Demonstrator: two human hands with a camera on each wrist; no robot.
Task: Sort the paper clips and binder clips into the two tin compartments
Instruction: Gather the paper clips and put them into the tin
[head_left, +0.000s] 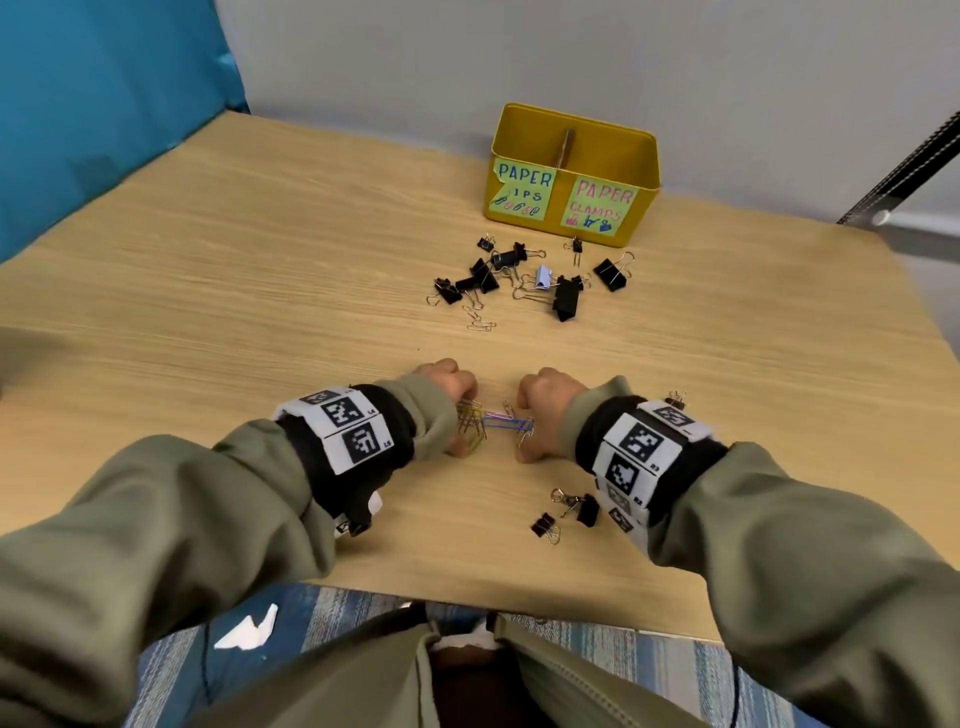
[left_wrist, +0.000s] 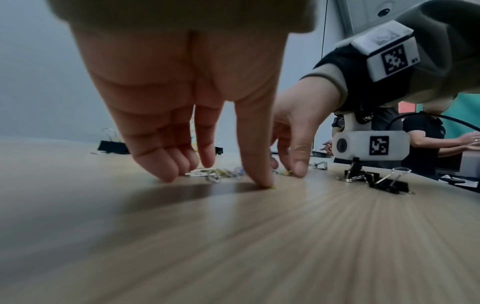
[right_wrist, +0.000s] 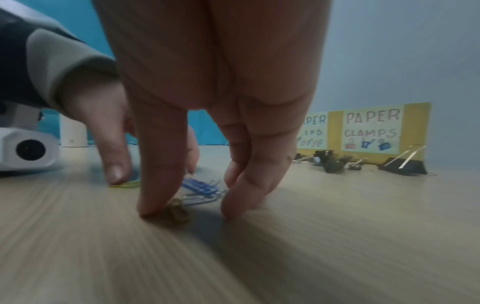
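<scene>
Head view: paper clips (head_left: 493, 423) are being raked together on the desk (head_left: 260, 291) between two hands.

At the left, the left hand (head_left: 447, 395) is set fingertips-down on the desk, thumb pressed on a yellow clip, nothing gripped; at the right, the right hand (head_left: 545, 410) is posed alike, its fingers (right_wrist: 161, 185) straight and planted around blue and silver clips, none clasped. The step would be done best by sweeping the loose clips into one heap, pinching them up together and carrying them to the tin (head_left: 574, 171), which stands well apart at the far right, into its left compartment labelled for clips. The binder clips (head_left: 519, 275) lie before the tin; a few more (head_left: 566, 512) lie by the right wrist and should be kept out of the heap. The tin's contents are hidden by its walls, and the clip count under the fingers cannot be made out.
</scene>
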